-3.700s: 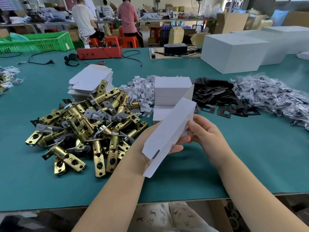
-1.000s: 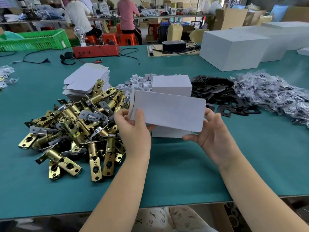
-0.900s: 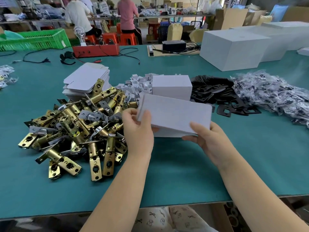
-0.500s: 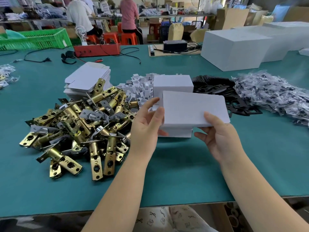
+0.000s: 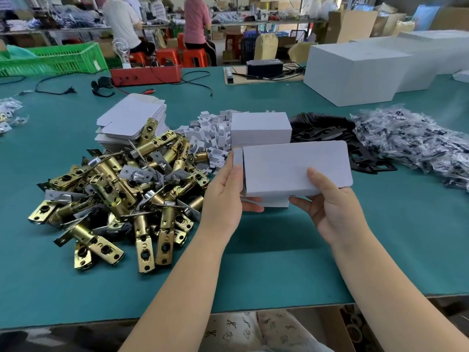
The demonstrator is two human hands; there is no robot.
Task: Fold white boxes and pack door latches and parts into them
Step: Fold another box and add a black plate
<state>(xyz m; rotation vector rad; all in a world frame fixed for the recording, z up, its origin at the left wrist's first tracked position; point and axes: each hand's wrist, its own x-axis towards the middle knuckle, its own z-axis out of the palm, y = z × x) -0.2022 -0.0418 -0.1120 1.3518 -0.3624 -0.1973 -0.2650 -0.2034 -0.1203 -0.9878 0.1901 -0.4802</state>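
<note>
1. Head view: both hands hold a white box [image 5: 291, 171] above the green tabletop [image 5: 253, 262]; the left hand [image 5: 225, 196] grips its left end; the right hand [image 5: 330, 207] pinches its lower edge, thumb on top.
2. A pile of door latches [image 5: 116, 189] lies to the left; a closed box [image 5: 261, 129] sits just behind; black plates [image 5: 327, 133] lie to the right.

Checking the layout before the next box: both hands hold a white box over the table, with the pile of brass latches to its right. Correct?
Not quite. In the head view the brass latches lie to the left of the white box, not the right. The left hand and right hand do both hold it over the table.
</note>
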